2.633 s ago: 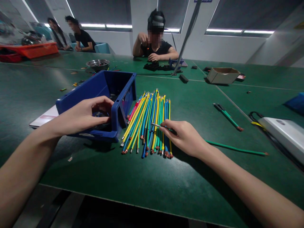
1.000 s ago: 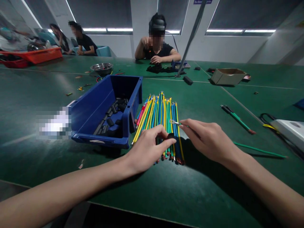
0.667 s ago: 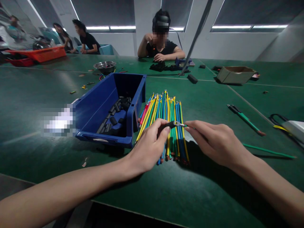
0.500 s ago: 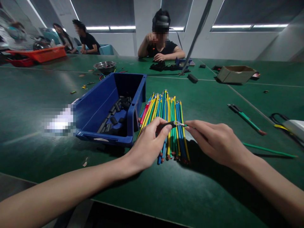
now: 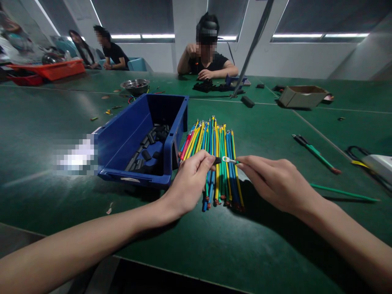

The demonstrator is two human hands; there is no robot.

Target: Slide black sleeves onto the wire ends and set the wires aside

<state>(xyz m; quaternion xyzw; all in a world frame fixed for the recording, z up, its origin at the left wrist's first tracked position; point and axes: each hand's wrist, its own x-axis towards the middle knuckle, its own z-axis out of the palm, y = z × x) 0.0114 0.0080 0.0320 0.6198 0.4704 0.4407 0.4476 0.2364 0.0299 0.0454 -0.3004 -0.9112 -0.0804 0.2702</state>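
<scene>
My left hand [image 5: 193, 179] pinches a short black sleeve [image 5: 217, 160], its end poking out past the fingertips. Facing it, my right hand [image 5: 272, 179] grips a green wire [image 5: 344, 192] close to its silver ring terminal [image 5: 227, 159]. A small gap separates the sleeve from the ring. The wire's tail comes out behind my right hand, and its middle is hidden by that hand. Below both hands lies a row of blue, yellow, green and red wires [image 5: 230, 179] with lugs at the far ends and bare copper at the near ends.
A blue bin [image 5: 105, 171] with several black sleeves [image 5: 147, 155] stands left of the wires. To the right lies a green wire with a black sleeve [image 5: 318, 155]. Farther back are a metal bowl [image 5: 134, 85], a cardboard box [image 5: 301, 97] and a slanted pole [image 5: 252, 49]. A person sits opposite.
The black sleeve has drawn back left from the ring terminal, and more of it is covered by my left fingers. The ring shows fully now. My right hand has barely moved.
</scene>
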